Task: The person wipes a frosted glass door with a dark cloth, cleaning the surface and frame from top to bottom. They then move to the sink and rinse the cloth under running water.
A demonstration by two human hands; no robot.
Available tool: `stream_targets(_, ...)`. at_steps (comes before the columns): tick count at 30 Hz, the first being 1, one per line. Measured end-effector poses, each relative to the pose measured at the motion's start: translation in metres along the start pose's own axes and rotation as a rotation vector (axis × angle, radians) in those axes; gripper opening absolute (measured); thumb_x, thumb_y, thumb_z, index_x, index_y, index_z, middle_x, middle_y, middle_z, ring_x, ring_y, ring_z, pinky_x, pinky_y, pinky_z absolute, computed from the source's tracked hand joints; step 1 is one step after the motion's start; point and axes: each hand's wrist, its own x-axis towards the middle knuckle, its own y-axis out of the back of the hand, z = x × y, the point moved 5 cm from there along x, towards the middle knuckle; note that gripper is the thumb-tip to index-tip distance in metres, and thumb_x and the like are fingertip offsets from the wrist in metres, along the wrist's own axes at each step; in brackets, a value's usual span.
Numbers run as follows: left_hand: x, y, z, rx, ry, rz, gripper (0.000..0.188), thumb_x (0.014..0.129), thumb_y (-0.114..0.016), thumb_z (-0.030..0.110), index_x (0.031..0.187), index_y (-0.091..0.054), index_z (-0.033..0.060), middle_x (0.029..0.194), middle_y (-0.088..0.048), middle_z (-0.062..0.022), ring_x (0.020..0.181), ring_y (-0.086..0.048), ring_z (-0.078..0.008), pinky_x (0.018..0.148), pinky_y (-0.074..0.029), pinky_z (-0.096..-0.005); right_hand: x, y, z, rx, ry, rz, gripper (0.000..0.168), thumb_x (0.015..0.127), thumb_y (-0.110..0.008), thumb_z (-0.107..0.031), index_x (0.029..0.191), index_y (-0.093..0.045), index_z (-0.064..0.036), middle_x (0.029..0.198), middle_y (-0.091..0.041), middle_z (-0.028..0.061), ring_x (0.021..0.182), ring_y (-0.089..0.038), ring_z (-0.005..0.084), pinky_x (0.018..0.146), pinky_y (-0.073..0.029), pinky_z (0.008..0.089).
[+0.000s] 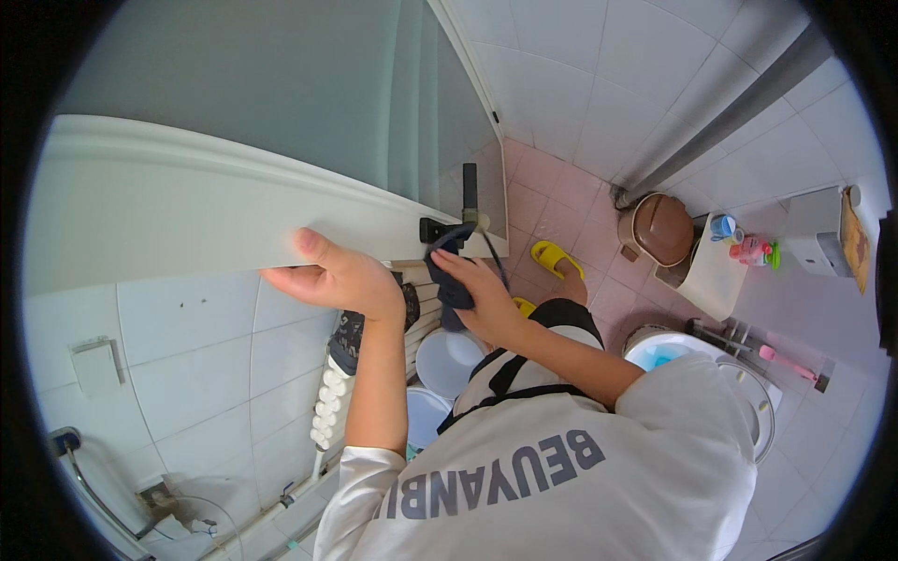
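Observation:
My left hand [344, 277] grips the edge of a white door [210, 224] with a frosted glass panel [266, 77]. Its thumb rests on the door's face, and the fingers curl at the edge. In my right hand [484, 294] is a bunched dark navy cloth [449, 280], held against the door edge beside the black door handle [470, 188]. A thin dark loop [497, 256] runs from the cloth near the handle's base. The cloth hides part of the black latch fitting [436, 230].
Behind the door edge stands a white radiator [419, 315] with dark patterned fabric [347, 336] near it. White buckets [449, 361] stand below. A brown lidded bin [659, 228], a white shelf [708, 273] with bottles and a toilet [747, 407] line the right side. Yellow slippers [551, 256] are on the pink tiles [540, 189].

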Motion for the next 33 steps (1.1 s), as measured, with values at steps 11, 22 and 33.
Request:
stream_targets(11,-0.001,-0.001,0.002,-0.035,0.006,-0.035,0.048,0.098,-0.05,0.037,0.119,-0.042,-0.0057,0.111,-0.05,-0.0153,0.098,-0.052,-0.0214,0.085,-0.044,-0.0324,0.007,0.006,-0.022,-0.215,-0.018,-0.065,0.075,0.055,-0.073,0.003,0.126,-0.054,-0.009,0.122,-0.047,0.0105,0.107,-0.049,0.031,0.091,-0.044,0.0392)
stream_targets(22,0.001,0.007,-0.005,-0.035,0.065,-0.096,0.043,0.096,-0.055,0.028,0.119,-0.041,-0.0056,0.113,-0.047,-0.0143,0.101,-0.049,-0.0207,0.089,-0.04,-0.033,0.008,0.004,-0.013,-0.004,-0.019,-0.059,0.067,0.061,-0.065,0.009,0.126,-0.049,-0.002,0.12,-0.049,0.0157,0.111,-0.05,0.0338,0.097,-0.041,0.0377)
stream_targets(33,0.018,0.039,-0.03,-0.721,0.637,-0.536,0.067,0.097,-0.027,0.056,0.129,-0.043,-0.0008,0.131,-0.047,-0.0121,0.126,-0.039,-0.0234,0.107,-0.026,-0.0396,0.04,-0.015,-0.073,-0.205,0.482,0.121,0.082,0.069,-0.074,-0.028,0.141,-0.037,-0.013,0.147,-0.022,0.0252,0.131,-0.022,0.0552,0.106,-0.01,0.0682)
